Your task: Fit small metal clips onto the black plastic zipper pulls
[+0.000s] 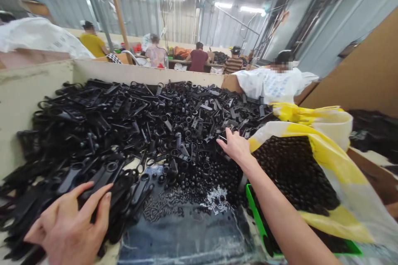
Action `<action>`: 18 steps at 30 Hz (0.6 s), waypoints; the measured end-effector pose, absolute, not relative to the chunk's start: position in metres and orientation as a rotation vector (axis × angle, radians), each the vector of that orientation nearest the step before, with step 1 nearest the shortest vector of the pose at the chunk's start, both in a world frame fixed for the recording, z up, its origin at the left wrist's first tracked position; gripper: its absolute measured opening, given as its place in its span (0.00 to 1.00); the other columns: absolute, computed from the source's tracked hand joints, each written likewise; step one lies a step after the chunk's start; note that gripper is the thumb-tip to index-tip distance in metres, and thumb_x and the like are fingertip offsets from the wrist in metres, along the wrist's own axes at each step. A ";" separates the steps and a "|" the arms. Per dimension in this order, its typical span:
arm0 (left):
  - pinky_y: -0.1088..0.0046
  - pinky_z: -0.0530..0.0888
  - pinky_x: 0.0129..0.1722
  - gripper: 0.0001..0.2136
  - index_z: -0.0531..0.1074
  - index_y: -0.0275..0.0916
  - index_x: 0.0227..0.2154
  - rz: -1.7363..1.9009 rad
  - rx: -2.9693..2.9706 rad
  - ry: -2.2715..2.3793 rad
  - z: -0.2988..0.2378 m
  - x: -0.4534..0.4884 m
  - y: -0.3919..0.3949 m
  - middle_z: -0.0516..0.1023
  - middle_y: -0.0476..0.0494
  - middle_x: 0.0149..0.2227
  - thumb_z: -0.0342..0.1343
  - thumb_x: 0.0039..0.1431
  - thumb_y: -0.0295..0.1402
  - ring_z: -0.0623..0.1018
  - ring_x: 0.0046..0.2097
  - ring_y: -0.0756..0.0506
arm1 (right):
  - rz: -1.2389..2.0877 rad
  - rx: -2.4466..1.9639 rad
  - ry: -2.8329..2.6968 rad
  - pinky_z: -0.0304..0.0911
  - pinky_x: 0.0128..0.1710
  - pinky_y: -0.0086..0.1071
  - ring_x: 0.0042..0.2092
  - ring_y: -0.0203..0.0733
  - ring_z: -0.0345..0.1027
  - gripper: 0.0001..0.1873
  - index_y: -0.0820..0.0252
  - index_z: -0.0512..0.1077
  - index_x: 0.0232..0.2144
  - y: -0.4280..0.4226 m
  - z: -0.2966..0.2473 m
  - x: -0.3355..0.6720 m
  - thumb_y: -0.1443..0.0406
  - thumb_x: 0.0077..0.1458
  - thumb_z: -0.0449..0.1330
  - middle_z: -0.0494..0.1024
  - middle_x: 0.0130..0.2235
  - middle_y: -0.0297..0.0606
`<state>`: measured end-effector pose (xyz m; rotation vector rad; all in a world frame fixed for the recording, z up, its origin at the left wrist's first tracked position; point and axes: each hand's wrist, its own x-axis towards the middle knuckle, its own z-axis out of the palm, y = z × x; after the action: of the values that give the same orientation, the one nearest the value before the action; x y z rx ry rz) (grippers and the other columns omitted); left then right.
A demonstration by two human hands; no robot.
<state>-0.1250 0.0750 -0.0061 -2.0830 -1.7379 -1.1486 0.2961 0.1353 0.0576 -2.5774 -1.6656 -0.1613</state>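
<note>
My left hand (73, 219) is at the near left with its fingers stretched out and apart. It hovers over or rests on long black plastic pieces with a ring at one end (104, 176); contact is hard to make out. Reaching farther in, my right hand (235, 145) is at the right part of a heap of mixed small black plastic parts (186, 120). Its thumb and forefinger are apart, and a thin shiny sliver shows beside the thumb. Small dark metal pins (161, 203) and bright silver pins (217, 201) lie on a blue denim cloth (183, 240) between my hands.
Right of the cloth, a yellow-and-white sack (348, 174) full of small round black pieces (289, 169) leans over a green tray (256, 215). A pale raised board (149, 71) borders the heap at the back. Several people (199, 59) sit farther off.
</note>
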 end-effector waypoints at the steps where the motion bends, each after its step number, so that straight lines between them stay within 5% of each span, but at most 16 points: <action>1: 0.38 0.62 0.60 0.10 0.80 0.40 0.45 -1.086 -2.010 -1.716 0.000 -0.120 0.073 0.75 0.31 0.55 0.54 0.69 0.35 0.71 0.57 0.26 | -0.171 -2.579 -1.692 0.69 0.44 0.42 0.49 0.62 0.79 0.34 0.65 0.61 0.68 0.130 0.055 0.293 0.51 0.69 0.58 0.77 0.52 0.59; 4: 0.45 0.70 0.54 0.10 0.81 0.42 0.42 -1.029 -1.946 -1.592 0.013 -0.099 0.065 0.78 0.33 0.51 0.55 0.68 0.34 0.75 0.51 0.30 | -0.200 -2.569 -1.764 0.69 0.41 0.40 0.46 0.60 0.81 0.31 0.65 0.59 0.68 0.110 0.046 0.282 0.55 0.71 0.57 0.79 0.49 0.55; 9: 0.48 0.68 0.52 0.09 0.81 0.42 0.45 -1.026 -2.183 -1.411 0.018 -0.050 0.057 0.78 0.34 0.50 0.56 0.67 0.28 0.74 0.53 0.31 | -0.237 -2.528 -1.848 0.69 0.37 0.36 0.41 0.54 0.82 0.25 0.65 0.64 0.65 0.083 0.031 0.268 0.59 0.72 0.55 0.79 0.49 0.52; 18: 0.51 0.69 0.56 0.21 0.71 0.41 0.61 -0.740 -2.693 -1.382 0.028 0.057 0.107 0.71 0.33 0.62 0.59 0.66 0.33 0.68 0.63 0.32 | -0.271 -2.361 -1.982 0.70 0.32 0.33 0.38 0.48 0.83 0.23 0.62 0.66 0.65 0.057 0.023 0.261 0.64 0.71 0.56 0.79 0.52 0.48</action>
<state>0.0571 0.1069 0.0281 -2.6930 -1.3823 -0.7404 0.2609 0.0565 0.0231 -2.3612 -1.9825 -0.2713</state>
